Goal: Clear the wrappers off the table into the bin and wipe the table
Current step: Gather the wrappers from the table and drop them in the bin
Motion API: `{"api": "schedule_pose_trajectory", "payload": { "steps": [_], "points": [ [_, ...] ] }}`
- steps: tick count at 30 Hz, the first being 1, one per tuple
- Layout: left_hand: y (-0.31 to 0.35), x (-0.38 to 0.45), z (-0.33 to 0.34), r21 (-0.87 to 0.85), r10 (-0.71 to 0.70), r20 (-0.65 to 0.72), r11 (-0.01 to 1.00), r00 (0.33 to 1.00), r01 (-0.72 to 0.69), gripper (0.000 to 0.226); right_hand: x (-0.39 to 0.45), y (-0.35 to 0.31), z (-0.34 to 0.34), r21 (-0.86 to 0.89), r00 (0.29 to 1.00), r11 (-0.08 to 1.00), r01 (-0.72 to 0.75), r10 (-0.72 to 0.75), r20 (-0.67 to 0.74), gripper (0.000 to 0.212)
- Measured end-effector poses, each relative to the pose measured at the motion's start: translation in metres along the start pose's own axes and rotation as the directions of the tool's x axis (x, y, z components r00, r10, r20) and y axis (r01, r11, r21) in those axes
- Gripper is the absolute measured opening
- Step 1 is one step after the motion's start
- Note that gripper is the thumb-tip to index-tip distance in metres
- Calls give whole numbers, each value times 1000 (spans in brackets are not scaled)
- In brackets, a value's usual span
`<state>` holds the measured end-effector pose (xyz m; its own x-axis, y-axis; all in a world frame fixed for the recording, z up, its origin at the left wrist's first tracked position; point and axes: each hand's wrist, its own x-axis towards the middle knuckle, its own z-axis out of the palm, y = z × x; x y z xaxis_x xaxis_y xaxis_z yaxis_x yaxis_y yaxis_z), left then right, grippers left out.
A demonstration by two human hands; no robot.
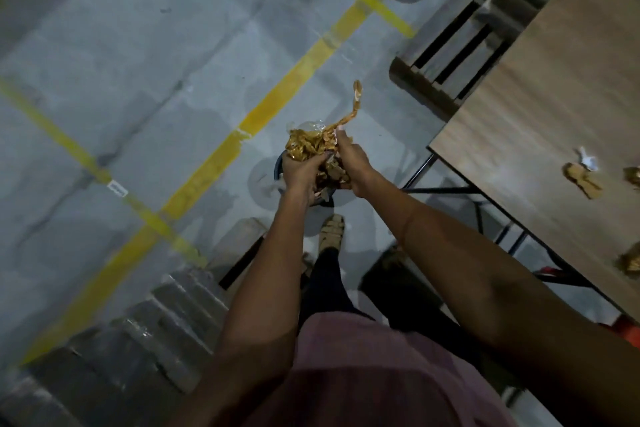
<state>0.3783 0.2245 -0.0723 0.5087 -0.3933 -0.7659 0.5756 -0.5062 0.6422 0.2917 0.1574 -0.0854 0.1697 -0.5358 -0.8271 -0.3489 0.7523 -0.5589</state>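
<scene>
A grey concrete floor (145, 87) is seen from above, crossed by yellow painted lines (277, 104) that meet and branch at angles. At the right a wooden table (540, 87) on a black metal frame is placed, and a slatted wooden bench or stool (446, 55) stands beside its far end. On the tabletop several wrappers are left: a flat tan one (583, 180) with a crumpled white scrap (587, 159) just beside it, and two golden ones cut off by the right edge of the view. Grey blocks (149, 333) are stacked at the lower left.

On the floor, near the corner of the table, a small dark round bin (279, 167) is set; only part of its rim is shown, the rest being covered by the hands. Brownish scraps are glimpsed inside it between the hands, though what they are cannot be told for the blur.

Above the bin a bundle of golden wrappers (308, 146) is clenched in the left hand (299, 172), with some clear plastic at its top. A long twisted golden strip (349, 111) rising from the bundle is pinched by the right hand (353, 163). A sandalled foot (331, 230) is planted just behind the bin.
</scene>
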Motion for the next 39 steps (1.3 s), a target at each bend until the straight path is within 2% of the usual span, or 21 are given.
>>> {"api": "schedule_pose_trajectory", "payload": {
  "steps": [3, 8, 10, 13, 17, 20, 22, 24, 26, 28, 30, 33, 36, 39],
  "points": [
    [-5, 21, -1, -9, -4, -19, 1000, 1000, 3, 67, 27, 7, 11, -21, 1000, 1000, -13, 13, -14, 92],
    [-43, 83, -5, 99, -21, -181, 994, 983, 40, 101, 86, 30, 18, -110, 1000, 994, -11, 8, -25, 79],
    [-68, 119, -6, 104, -40, -219, 993, 975, 64, 105, 110, 43, 20, -143, 1000, 990, -17, 15, -15, 71],
    [-77, 141, -2, 59, -114, -190, 990, 975, 127, 102, 153, 68, 24, -151, 999, 988, -33, 28, -37, 63],
    [-104, 177, 7, 10, -183, -181, 982, 966, 188, 80, 205, 104, 24, -160, 997, 987, -35, 23, -79, 45],
    [-131, 210, 13, 17, -221, -242, 973, 945, 232, 103, 233, 125, 22, -172, 997, 984, -44, 32, -73, 25],
    [-147, 232, 14, 69, -261, -319, 952, 911, 297, 126, 249, 133, 22, -184, 997, 982, -42, 30, -65, 29],
    [-159, 245, 15, 142, -308, -361, 915, 880, 379, 138, 266, 140, 23, -206, 998, 978, -33, 21, -60, 34],
    [-169, 253, 12, 229, -308, -380, 882, 872, 412, 129, 277, 144, 25, -215, 999, 976, -30, 19, -51, 35],
    [-178, 263, 8, 295, -300, -343, 866, 890, 405, 111, 281, 147, 26, -222, 999, 975, -19, 7, -53, 26],
    [-179, 272, 5, 166, -349, -257, 903, 901, 397, 91, 286, 152, 28, -227, 998, 974, -9, -5, -62, 11],
    [-174, 277, 4, 1, -406, -129, 912, 905, 409, 57, 284, 157, 29, -220, 996, 976, 8, -27, -85, 8],
    [-169, 279, 7, -24, -438, -66, 899, 897, 437, 53, 275, 156, 28, -201, 994, 980, 19, -40, -104, 16],
    [-176, 287, 8, -57, -454, -43, 890, 890, 452, 57, 269, 153, 25, -193, 997, 981, 23, -36, -64, 23]
  ]
}}
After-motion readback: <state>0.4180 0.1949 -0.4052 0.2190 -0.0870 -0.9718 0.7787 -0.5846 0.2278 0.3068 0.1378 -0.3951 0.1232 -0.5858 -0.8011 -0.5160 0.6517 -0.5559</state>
